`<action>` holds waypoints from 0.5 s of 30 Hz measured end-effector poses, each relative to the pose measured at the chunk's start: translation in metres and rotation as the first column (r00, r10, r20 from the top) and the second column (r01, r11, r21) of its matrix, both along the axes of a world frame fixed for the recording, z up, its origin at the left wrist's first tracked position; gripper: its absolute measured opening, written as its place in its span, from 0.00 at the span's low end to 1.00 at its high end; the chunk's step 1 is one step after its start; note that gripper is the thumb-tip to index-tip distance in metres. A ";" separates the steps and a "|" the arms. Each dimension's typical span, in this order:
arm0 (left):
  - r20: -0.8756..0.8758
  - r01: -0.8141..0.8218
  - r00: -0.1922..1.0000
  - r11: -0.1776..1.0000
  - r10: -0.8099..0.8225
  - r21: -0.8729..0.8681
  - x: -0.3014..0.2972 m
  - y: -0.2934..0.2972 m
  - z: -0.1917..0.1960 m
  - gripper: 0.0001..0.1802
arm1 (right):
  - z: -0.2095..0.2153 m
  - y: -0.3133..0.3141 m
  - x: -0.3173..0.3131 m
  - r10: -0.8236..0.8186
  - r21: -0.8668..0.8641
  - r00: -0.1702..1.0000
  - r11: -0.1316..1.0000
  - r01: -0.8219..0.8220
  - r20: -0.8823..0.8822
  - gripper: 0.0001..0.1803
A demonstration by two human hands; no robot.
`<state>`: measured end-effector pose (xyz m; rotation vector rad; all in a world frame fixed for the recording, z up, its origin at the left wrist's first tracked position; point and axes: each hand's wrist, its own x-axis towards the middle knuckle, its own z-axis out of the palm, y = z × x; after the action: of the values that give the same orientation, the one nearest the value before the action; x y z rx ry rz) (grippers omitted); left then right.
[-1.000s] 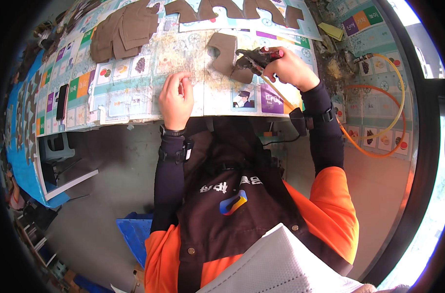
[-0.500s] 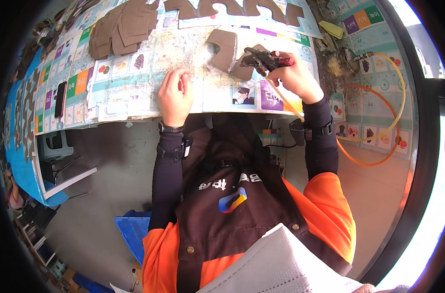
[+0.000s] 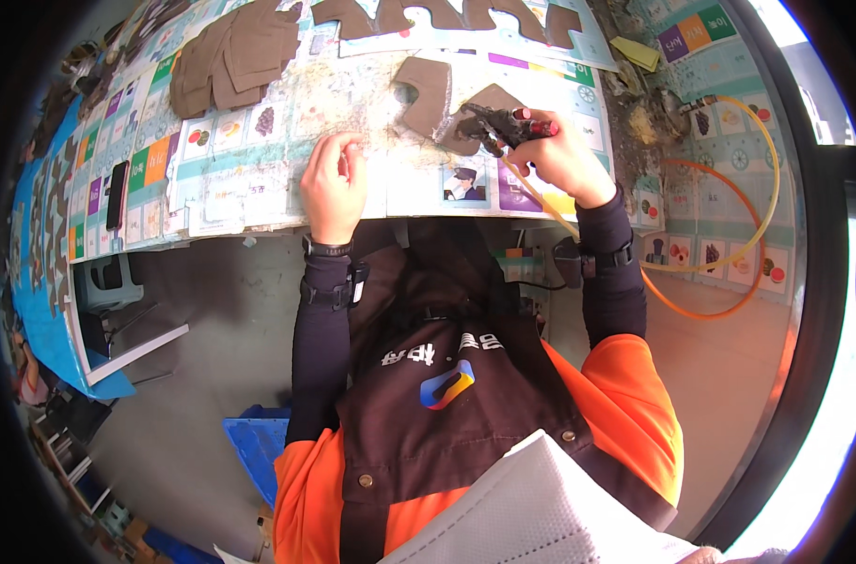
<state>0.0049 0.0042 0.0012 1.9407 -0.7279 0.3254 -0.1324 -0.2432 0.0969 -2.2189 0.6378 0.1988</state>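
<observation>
My right hand (image 3: 569,164) is wrapped round a dark, glue-crusted spray gun (image 3: 503,124) with red knobs. A thin yellowish hose runs down from the gun past my wrist. The nozzle end hangs over a curved, U-like brown cut piece (image 3: 425,99) on the worktable (image 3: 353,113); the gun hides part of that piece. My left hand (image 3: 334,188) rests at the table's near edge, to the left of the piece. Its fingers are loosely curled in, and nothing shows in them.
A stack of brown pieces (image 3: 235,61) lies at the far left, and a row of curved brown pieces (image 3: 447,14) at the back. A black phone (image 3: 117,195) lies near the left edge. Orange and yellow hoses (image 3: 761,226) loop at the right. A blue crate (image 3: 254,446) stands below.
The spray gun in my right hand has shifted slightly left and down over the brown piece. My left hand has barely moved.
</observation>
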 end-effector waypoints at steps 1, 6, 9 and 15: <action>-0.041 0.011 0.999 1.000 -0.010 0.021 0.000 0.000 0.000 0.05 | -0.001 -0.002 0.000 0.022 -0.052 0.999 0.998 -0.020 0.034 0.11; -0.018 0.002 1.000 1.000 -0.002 -0.010 0.000 -0.001 -0.001 0.05 | -0.011 -0.017 -0.007 0.281 -0.366 0.946 0.907 -0.207 0.160 0.16; -0.022 0.001 1.000 1.000 -0.001 -0.017 0.000 -0.001 -0.002 0.05 | -0.012 -0.022 -0.008 0.400 -0.500 0.911 0.811 -0.302 0.098 0.15; -0.022 -0.004 1.000 1.000 0.004 -0.015 0.001 -0.002 -0.005 0.05 | -0.002 -0.022 -0.007 0.298 -0.430 0.926 0.885 -0.178 0.231 0.03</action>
<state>0.0062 0.0022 -0.0034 1.9284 -0.7056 0.3107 -0.1398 -0.2652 0.0948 -2.6573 0.2492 -0.1523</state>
